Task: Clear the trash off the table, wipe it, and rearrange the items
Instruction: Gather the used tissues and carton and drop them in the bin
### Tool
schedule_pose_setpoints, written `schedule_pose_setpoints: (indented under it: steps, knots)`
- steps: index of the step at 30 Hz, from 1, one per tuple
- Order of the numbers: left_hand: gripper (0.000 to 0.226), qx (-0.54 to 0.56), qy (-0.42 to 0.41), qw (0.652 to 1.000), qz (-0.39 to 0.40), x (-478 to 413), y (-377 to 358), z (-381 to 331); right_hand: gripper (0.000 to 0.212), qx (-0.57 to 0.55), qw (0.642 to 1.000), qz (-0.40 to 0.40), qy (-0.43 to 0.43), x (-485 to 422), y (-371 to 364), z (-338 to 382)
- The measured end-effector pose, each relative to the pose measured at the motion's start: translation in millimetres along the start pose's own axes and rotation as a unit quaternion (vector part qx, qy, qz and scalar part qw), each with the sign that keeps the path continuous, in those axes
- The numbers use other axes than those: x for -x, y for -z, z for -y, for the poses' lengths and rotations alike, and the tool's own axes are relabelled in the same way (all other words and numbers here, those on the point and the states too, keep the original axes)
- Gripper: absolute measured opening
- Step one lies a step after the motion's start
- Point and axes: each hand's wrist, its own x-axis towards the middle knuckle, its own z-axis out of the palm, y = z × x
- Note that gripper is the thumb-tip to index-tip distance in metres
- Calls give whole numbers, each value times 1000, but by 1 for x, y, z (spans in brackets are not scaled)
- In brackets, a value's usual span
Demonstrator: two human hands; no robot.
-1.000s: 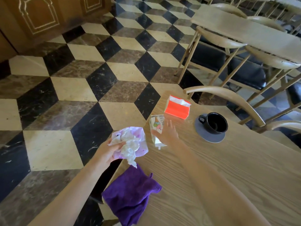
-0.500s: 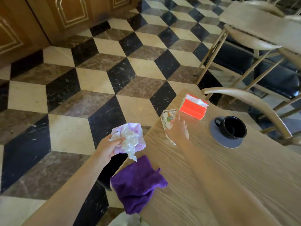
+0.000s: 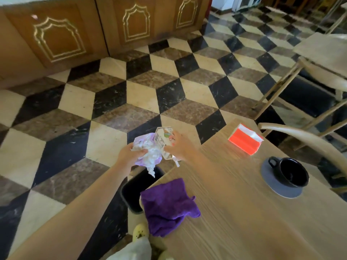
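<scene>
My left hand [image 3: 129, 153] grips a crumpled wad of white tissue and pale purple wrapper [image 3: 148, 150], held off the table's left edge. My right hand [image 3: 178, 146] holds a small printed drink carton [image 3: 164, 139] lifted off the table, pressed against the wad. Both hover above a black waste bin [image 3: 135, 186] standing on the floor beside the wooden table [image 3: 244, 212]. A purple cloth [image 3: 167, 205] lies on the table's left edge, partly hanging over it.
An orange tissue box [image 3: 244, 141] sits near the table's far corner. A black cup [image 3: 290, 172] rests on a grey coaster [image 3: 277, 188] to the right. Wooden chairs [image 3: 308, 136] stand behind. Checkered floor and brown cabinets [image 3: 93, 29] lie to the left.
My right hand has lifted the drink carton off the table and carried it left to the wad in my left hand. The view has swung left and the bin now shows.
</scene>
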Motion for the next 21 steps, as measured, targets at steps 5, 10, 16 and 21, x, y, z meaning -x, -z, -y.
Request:
schedule_pose_setpoints:
  steps: [5,10,16,21]
  knots:
    - [44,-84,26,996,-31,-18,16,6,68,43,998,55,-3,-28,-30,20]
    - [44,-111,48,993,-15,-62,24,35,67,59,991,112,-32,-67,-69,18]
    - [27,-260,55,963,52,-122,15,82,63,91,978,172,-76,-118,-122,-7]
    - [40,-307,76,946,73,-171,11,143,66,157,951,237,-120,-163,-166,-33]
